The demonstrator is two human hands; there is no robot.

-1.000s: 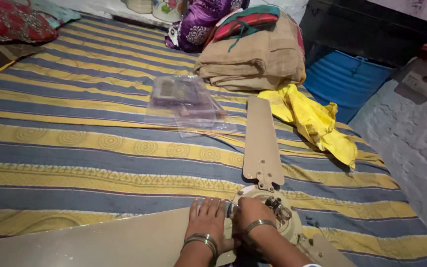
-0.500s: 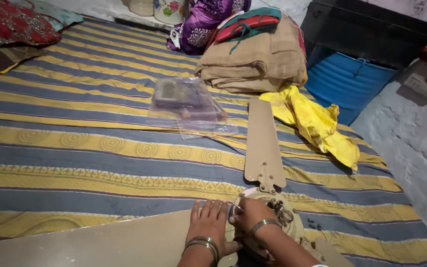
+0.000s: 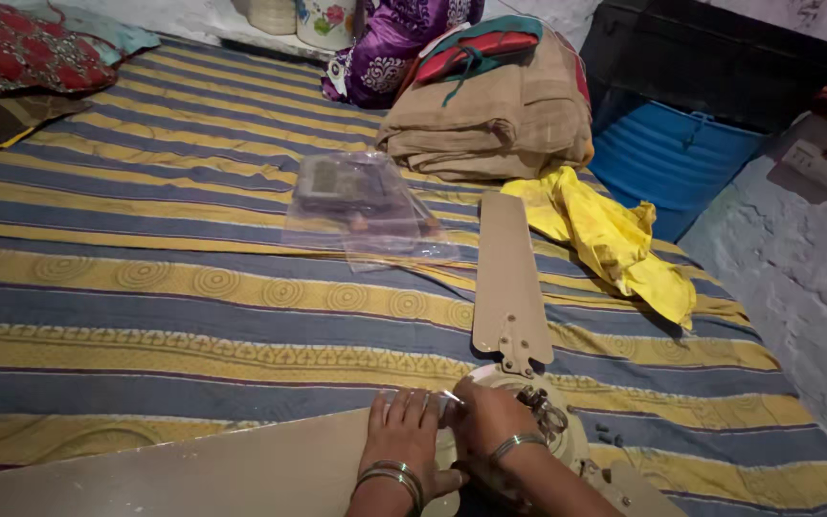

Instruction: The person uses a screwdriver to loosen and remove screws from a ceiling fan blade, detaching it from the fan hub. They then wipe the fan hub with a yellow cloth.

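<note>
From the head camera, both hands were down at the ceiling fan motor hub (image 3: pixel 538 421), the round cream housing lying on the striped bedsheet (image 3: pixel 193 287). The left hand (image 3: pixel 404 445) lay flat, fingers spread, pressing on the near fan blade (image 3: pixel 193 474) just left of the hub, gripping nothing. The right hand (image 3: pixel 490 426) curled over the hub's left edge with the fingertips pinched on something small; what it was, I could not tell. To my eye, the step called for keeping that left palm firm so the blade could not swing, and working the right fingers squarely over the mounting point.

A second fan blade (image 3: pixel 507 278) ran straight away from the hub, its bracket end touching the hub's far rim. Beyond the hub and to its left lay a clear plastic bag (image 3: pixel 361 206). A yellow cloth (image 3: pixel 614 239) sat crumpled to the right of that far blade, with folded tan blankets (image 3: pixel 495 120) farther back. A blue plastic crate (image 3: pixel 672 163) stood far right of the hub, against a whitewashed brick wall (image 3: pixel 796 278).
</note>
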